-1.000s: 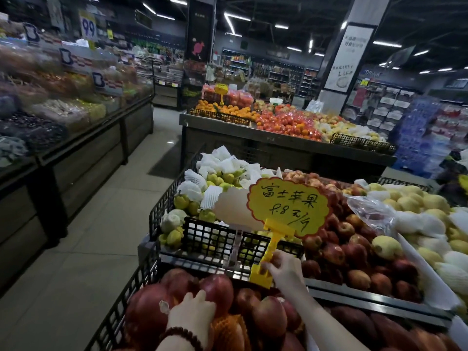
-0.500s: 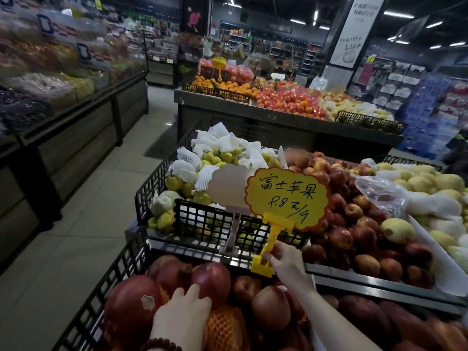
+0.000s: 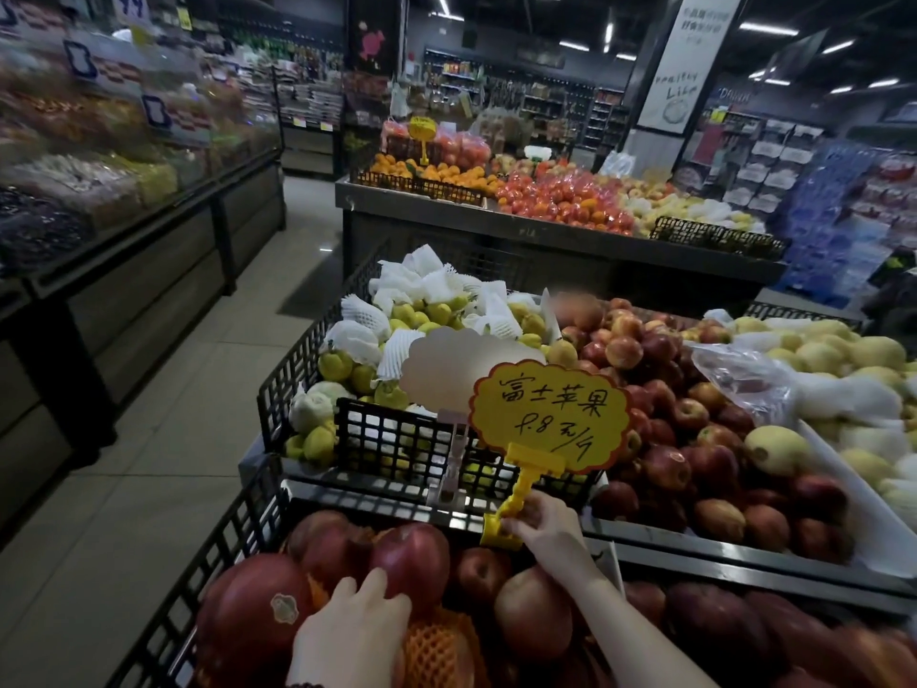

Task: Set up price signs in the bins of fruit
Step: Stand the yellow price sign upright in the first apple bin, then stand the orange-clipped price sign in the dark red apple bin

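A yellow price sign (image 3: 548, 417) with a red scalloped edge and black handwriting stands on a yellow clip stem. My right hand (image 3: 543, 526) grips the stem's base at the far rim of the near bin of big red apples (image 3: 407, 563). My left hand (image 3: 355, 638) rests flat on the red apples and an orange foam net. Just behind stands a second, blank beige sign (image 3: 459, 367) on a clear clip, fixed to the black basket of green-yellow pears (image 3: 392, 441).
Smaller red apples (image 3: 694, 429) fill the bin to the right, with yellow pears and a plastic bag (image 3: 744, 379) beyond. A farther stand (image 3: 546, 225) holds oranges and tomatoes. The tiled aisle (image 3: 163, 464) runs on the left beside dark display cases.
The view has drifted slightly closer and lower. My right hand keeps hold of the yellow sign's stem at the bin rim; my left hand has slid a little over the apples.
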A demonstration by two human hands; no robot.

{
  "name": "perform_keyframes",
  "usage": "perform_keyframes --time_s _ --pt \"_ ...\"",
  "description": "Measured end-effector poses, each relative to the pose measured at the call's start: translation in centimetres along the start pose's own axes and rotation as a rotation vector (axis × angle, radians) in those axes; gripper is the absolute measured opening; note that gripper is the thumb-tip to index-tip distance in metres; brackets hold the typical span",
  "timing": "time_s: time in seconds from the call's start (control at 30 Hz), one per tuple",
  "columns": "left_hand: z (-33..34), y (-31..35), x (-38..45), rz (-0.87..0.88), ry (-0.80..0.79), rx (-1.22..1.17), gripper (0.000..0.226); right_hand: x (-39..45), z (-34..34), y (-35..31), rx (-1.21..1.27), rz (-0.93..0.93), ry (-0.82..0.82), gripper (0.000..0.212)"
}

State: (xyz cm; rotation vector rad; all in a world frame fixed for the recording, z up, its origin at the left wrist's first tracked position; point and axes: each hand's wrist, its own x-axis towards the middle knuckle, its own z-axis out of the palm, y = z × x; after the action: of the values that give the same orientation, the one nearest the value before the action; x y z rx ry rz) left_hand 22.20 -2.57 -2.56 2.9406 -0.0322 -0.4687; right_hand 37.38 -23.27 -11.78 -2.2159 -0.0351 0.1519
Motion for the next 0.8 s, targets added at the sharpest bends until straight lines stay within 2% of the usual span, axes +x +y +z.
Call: perform_keyframes --time_s 0.13,0.2,0.27,0.37,0.5,0.63,0.8 --pt "-0.2 0.0 0.0 0.001 -0.015 0.001 0.031 -0.3 -1.0 -1.1 -0.102 0.097 -0.074 0.060" --pt "-0.1 0.2 -0.2 0.000 -0.028 -0.017 0.033 -1.1 -1.7 -1.7 -0.109 0.143 -0.039 0.065" --pt "-0.4 0.4 -0.6 0.002 -0.040 -0.027 0.036 -2.8 -3.1 -2.8 -0.024 0.197 0.015 0.062" --pt "-1.3 0.7 -1.8 -0.002 -0.047 -0.139 0.035 -5.8 -5.3 -4.1 0.209 0.237 0.034 0.044" --pt "-3.3 2.9 -5.2 0.056 0.054 -0.375 0.011 -13.2 -9.8 -7.2 0.422 0.154 0.078 0.020" --pt "-5.6 7.5 -9.3 0.183 0.204 -0.547 0.013 -21.2 -14.4 -9.5 0.472 0.048 0.127 0.010" --pt "-7.7 14.9 -13.6 0.340 0.265 -0.658 0.013 -30.3 -20.2 -9.4 0.479 -0.011 0.232 0.009"
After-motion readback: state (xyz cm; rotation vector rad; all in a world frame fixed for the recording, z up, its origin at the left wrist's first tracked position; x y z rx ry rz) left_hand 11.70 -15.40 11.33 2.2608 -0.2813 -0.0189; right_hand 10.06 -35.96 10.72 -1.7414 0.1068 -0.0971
